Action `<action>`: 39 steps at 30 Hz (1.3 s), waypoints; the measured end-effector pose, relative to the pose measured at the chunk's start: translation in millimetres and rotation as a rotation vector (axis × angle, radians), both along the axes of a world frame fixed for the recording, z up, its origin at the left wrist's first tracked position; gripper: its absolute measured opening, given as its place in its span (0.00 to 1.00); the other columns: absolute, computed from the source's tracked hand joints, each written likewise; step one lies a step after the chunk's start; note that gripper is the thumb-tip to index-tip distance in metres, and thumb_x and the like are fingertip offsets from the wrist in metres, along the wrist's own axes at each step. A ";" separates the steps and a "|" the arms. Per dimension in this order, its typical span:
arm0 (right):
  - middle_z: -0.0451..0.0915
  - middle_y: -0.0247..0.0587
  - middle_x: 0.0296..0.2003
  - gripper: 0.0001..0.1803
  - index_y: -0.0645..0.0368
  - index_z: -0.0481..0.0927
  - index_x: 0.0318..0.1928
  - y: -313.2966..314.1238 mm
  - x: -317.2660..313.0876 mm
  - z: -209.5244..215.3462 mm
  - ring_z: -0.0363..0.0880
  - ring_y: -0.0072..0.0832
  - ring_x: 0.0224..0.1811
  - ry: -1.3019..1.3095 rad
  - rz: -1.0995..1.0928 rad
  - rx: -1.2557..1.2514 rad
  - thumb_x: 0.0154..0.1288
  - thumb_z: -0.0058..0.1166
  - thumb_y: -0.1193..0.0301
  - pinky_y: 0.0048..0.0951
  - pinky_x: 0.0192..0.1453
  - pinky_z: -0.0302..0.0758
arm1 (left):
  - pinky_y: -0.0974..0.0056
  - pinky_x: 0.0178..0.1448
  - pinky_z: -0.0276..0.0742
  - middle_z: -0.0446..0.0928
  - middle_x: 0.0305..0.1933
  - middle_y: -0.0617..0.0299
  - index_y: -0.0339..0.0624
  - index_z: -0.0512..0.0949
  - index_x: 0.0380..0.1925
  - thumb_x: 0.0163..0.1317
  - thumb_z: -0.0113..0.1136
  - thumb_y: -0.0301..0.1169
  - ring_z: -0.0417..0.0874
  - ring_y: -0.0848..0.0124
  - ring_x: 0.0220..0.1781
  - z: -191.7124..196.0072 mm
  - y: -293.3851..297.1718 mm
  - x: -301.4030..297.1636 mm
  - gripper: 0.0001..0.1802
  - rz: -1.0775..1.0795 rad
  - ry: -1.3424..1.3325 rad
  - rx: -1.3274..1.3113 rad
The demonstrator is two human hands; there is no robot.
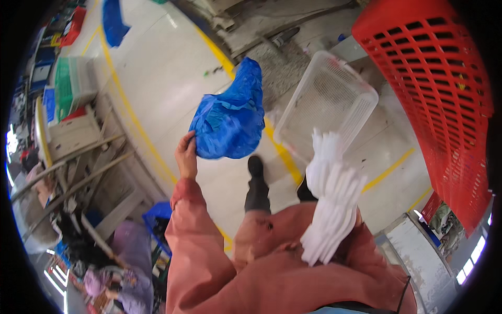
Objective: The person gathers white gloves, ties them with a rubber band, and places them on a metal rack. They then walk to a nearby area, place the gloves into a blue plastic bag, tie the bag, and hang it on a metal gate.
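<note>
A crumpled blue plastic bag [230, 120] hangs out in front of me, its near-left edge pinched in the fingers of my left hand [186, 154]. The left arm reaches forward and the bag is off the floor. Close to my body on the right is a bundle of white cloth gloves [334, 201], layered together and slightly blurred. My right hand [358, 217] holds this bundle from behind; the gloves hide nearly all of its fingers.
A white mesh basket [327, 99] sits on the floor ahead, right of the yellow line. A tall red plastic basket [434, 78] stands at the far right. Another person [123, 282] is at the lower left, near a wooden frame [86, 172]. Green and clear crates [68, 86] stand farther left.
</note>
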State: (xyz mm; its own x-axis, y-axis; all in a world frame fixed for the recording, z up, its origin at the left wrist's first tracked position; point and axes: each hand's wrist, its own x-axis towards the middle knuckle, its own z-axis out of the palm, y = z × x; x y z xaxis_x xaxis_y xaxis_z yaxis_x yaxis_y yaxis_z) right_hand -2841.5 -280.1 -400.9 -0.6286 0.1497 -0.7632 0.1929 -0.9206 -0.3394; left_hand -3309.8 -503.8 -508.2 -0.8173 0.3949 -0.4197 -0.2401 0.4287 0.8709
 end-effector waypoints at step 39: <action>0.72 0.48 0.68 0.46 0.61 0.65 0.74 -84.9 35.5 207.8 0.72 0.37 0.69 0.708 0.491 -0.028 0.64 0.61 0.46 0.39 0.75 0.66 | 0.68 0.46 0.74 0.82 0.36 0.62 0.39 0.87 0.44 0.56 0.55 0.14 0.80 0.71 0.38 598.1 -9.7 252.8 0.19 -1.188 0.095 0.018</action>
